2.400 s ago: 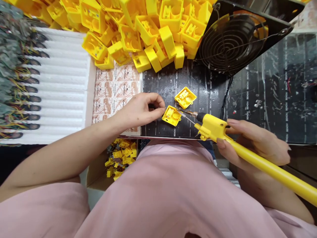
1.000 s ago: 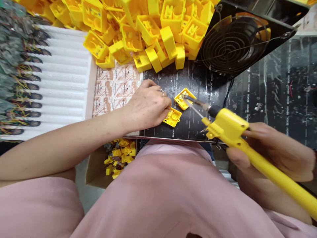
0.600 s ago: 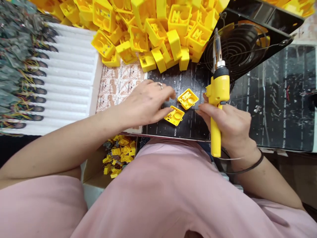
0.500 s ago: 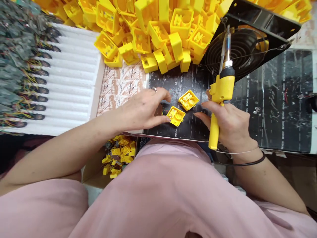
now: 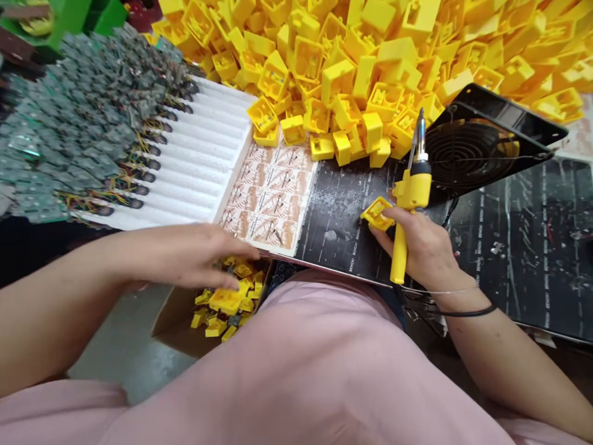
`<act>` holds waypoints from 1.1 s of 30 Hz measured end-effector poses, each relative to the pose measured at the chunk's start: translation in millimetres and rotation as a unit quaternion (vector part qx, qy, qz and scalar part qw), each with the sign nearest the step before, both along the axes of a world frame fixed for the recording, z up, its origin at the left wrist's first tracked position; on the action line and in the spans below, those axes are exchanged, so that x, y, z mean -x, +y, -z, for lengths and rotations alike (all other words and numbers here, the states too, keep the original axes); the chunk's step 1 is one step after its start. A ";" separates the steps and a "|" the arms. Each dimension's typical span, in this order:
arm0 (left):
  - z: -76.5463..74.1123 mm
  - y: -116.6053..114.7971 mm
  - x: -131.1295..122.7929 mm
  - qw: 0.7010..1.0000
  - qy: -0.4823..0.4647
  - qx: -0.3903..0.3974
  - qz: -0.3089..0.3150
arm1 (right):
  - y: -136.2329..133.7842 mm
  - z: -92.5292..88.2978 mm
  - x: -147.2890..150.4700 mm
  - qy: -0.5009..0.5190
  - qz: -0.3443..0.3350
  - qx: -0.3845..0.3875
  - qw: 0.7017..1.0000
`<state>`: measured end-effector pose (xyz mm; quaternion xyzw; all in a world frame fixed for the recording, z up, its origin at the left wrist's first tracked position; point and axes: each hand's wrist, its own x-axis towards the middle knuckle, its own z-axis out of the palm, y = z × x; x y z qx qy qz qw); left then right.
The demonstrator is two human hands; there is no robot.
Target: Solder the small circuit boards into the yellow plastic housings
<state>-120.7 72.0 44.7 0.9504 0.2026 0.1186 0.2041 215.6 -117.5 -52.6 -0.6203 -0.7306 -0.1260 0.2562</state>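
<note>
My right hand (image 5: 424, 241) is closed round a yellow soldering iron (image 5: 414, 188), held upright with its metal tip pointing away from me. The same hand pinches a small open yellow plastic case (image 5: 377, 213) between thumb and fingers, just over the black bench mat (image 5: 331, 216). Off the bench's front edge, my left hand (image 5: 199, 254) hovers above a cardboard box (image 5: 178, 321) of yellow parts, its fingers apart. A yellow case half (image 5: 227, 301) lies right below those fingertips; I cannot tell whether it is falling or resting on the pile.
A large heap of yellow plastic housings (image 5: 343, 80) covers the back of the bench. At right stands a black fan (image 5: 463, 151). White ribbed foam (image 5: 199, 161) at left carries many circuit boards (image 5: 88, 123) with wires. Printed paper (image 5: 269, 204) lies beside the mat.
My left hand has moved from the mat down-left to over the box. One of the two yellow case halves has left the mat; the other is now in my right hand.
</note>
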 end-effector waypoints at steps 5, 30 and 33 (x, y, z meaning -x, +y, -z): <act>31.6 56.4 -81.6 0.994 0.023 -0.057 -0.087 | -5.2 3.5 7.0 0.031 -0.035 0.006 0.999; 74.9 -40.9 -95.7 0.990 0.030 -0.099 0.093 | -11.5 8.2 3.2 0.132 -0.066 0.053 0.988; 79.9 -40.1 -110.9 0.986 0.024 -0.061 0.153 | -22.9 13.5 -2.8 0.149 -0.074 0.070 0.984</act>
